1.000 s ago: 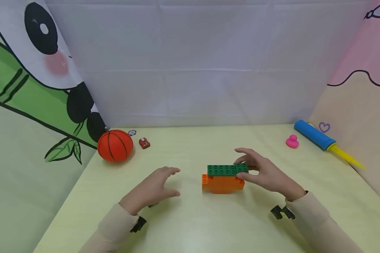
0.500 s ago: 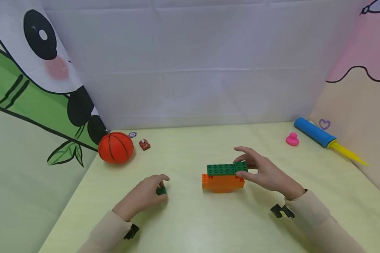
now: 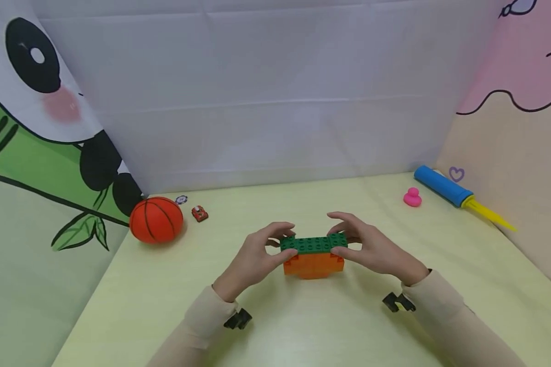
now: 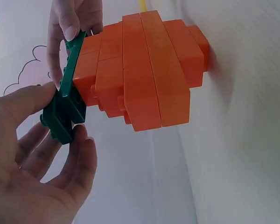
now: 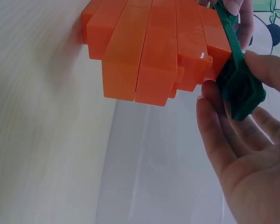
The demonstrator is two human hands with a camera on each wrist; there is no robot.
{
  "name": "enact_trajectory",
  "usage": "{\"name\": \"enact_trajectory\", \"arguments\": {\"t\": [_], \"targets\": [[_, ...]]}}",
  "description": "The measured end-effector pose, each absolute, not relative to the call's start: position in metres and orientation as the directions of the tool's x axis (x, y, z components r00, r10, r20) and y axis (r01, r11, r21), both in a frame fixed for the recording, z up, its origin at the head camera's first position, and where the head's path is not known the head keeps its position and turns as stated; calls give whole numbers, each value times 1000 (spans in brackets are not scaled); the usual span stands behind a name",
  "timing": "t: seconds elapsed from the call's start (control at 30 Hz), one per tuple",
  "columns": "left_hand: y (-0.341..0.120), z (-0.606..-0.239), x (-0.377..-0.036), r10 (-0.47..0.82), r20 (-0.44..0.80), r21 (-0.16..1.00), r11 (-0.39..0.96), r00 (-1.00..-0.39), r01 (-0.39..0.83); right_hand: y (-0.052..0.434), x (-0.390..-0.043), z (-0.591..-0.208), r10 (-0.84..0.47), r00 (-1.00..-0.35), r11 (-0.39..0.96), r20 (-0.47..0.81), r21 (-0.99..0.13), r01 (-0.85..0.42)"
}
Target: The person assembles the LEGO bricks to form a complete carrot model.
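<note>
An orange brick build (image 3: 313,266) stands on the table with a row of green bricks (image 3: 316,244) on top. My left hand (image 3: 279,245) pinches a small green brick (image 4: 61,115) at the row's left end, thumb in front and fingers behind. My right hand (image 3: 343,235) grips the row's right end (image 5: 239,86) in the same way. In the left wrist view the orange build (image 4: 144,70) fills the middle. The right wrist view shows the orange build (image 5: 154,51) from the other side.
An orange basketball (image 3: 156,219), a small red toy car (image 3: 199,213) and a small round token (image 3: 181,200) lie at the back left. A pink duck (image 3: 411,197) and a blue and yellow pump (image 3: 454,192) lie at the back right. Cloth walls enclose the yellow-green table (image 3: 303,326).
My left hand picked a small green brick off the table and carried it right to the left end of the green row. My right hand kept its hold on the right end.
</note>
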State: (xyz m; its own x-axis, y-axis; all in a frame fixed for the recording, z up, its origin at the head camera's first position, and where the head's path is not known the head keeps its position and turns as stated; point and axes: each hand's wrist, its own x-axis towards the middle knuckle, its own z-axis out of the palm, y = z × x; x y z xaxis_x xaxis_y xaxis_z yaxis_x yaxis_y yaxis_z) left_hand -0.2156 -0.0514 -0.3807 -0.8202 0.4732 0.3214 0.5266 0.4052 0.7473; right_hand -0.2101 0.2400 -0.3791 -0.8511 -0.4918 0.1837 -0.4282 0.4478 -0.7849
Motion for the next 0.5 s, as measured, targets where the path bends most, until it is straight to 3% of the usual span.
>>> {"name": "enact_trajectory", "arguments": {"t": [0.5], "targets": [[-50, -382, -224, 444, 113, 890, 353, -889, 289, 239, -213, -381, -495, -848, 414, 188, -807, -421]]}}
